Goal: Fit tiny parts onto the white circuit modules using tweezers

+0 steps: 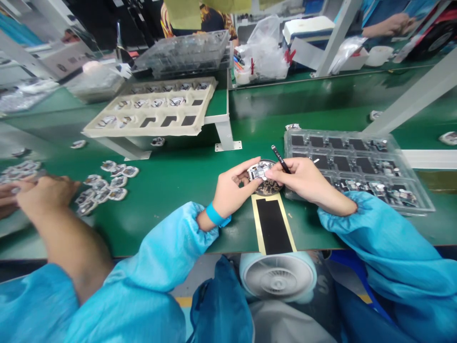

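Note:
My left hand (232, 188) is closed on a small white electronic assembly (257, 170), pinched between thumb and fingers. Between the fingers of my right hand (303, 177) are black tweezers (280, 159), their back end pointing up and away. Their tips meet the assembly near my right fingertips, where the exact contact is hidden. Directly beneath both hands sits a round dish (271, 186) of small dark parts. A black pad with a yellow border (273, 224) lies on the green bench in front of the dish.
At right stands a clear tray (410, 190) of circuit parts. A cream tray (143, 126) rests on a raised shelf. Several white assemblies (103, 189) lie at left, near a co-worker's hand (46, 193). A slanted white post (414, 95) rises behind the clear tray.

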`<state>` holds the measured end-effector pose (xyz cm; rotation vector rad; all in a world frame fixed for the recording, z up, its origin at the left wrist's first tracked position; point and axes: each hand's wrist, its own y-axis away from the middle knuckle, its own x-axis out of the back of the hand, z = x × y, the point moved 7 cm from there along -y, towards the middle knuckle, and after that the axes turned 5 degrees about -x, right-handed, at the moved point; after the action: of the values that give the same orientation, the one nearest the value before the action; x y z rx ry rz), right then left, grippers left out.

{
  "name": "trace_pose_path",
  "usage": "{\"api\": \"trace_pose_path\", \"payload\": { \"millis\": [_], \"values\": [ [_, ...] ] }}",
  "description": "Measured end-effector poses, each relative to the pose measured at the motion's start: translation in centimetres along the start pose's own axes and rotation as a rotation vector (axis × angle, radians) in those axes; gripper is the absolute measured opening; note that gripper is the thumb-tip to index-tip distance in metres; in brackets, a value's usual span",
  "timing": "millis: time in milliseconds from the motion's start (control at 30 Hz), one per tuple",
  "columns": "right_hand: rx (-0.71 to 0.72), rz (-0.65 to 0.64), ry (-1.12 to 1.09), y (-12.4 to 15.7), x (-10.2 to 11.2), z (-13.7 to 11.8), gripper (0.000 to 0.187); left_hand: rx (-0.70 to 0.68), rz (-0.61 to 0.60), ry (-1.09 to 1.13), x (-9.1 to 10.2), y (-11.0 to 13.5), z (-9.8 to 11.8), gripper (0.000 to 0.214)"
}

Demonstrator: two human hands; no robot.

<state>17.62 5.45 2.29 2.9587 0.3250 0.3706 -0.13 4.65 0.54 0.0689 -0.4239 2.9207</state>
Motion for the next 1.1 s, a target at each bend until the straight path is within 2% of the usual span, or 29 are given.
{"api": "trace_pose_path", "payload": {
  "millis": [233,400,467,567,700,967,1100],
  "values": [
    [-0.013,-0.009,-0.004,-0.1,-0.2,0.3,0.034,-0.084,0.016,-0.141,0.1,-0.1,0.8,0.049],
    [-0.020,-0.018,-0.036,-0.2,-0.3,0.5,0.035,-0.249,0.041,-0.273,0.2,0.1,2.1,0.042],
    [0.022,-0.008,-0.020,-0.3,-0.4,0.5,0.034,-0.214,0.052,-0.236,0.3,0.1,1.9,0.041],
    [0.128,0.031,-0.039,-0.4,-0.3,0.3,0.032,-0.046,0.044,-0.035,0.1,0.1,0.7,0.047],
    [0.170,-0.015,-0.118,-0.5,-0.6,0.4,0.039,0.083,0.007,0.212,-0.7,0.1,-0.3,0.055],
    [0.183,0.017,-0.162,-0.7,-0.5,0.7,0.029,0.118,-0.027,0.376,-1.4,0.1,-0.4,0.059],
    [0.170,-0.031,-0.107,-0.6,-0.7,0.5,0.024,0.100,-0.037,0.372,-1.3,0.0,-0.1,0.053]
  ]
}}
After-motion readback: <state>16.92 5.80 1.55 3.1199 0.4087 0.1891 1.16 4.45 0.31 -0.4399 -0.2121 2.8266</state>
